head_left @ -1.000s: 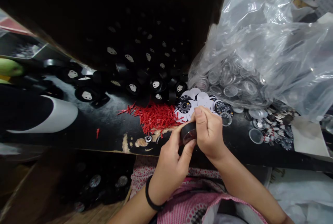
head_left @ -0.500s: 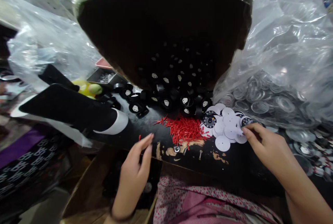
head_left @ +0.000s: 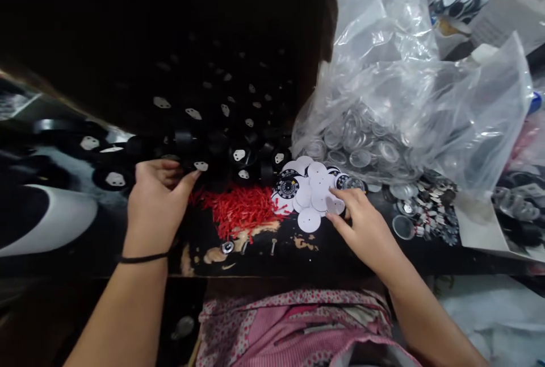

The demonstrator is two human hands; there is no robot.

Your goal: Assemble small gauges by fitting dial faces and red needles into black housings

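Pick-up stage, I judge: left hand [head_left: 152, 208] at black case [head_left: 201, 167], grip unclear; right hand [head_left: 371, 236] spread at white discs [head_left: 309, 221], thinness calling for fine pinch

"Where does the camera sit?"

"Up on the person's head (like a hat that can see). It looks forward and down at the black table [head_left: 340, 256]."

"Is it close?"

"Pretty close! The left hand [head_left: 155, 205] and right hand [head_left: 364, 228] look big, and pink cloth [head_left: 293, 327] shows at the bottom."
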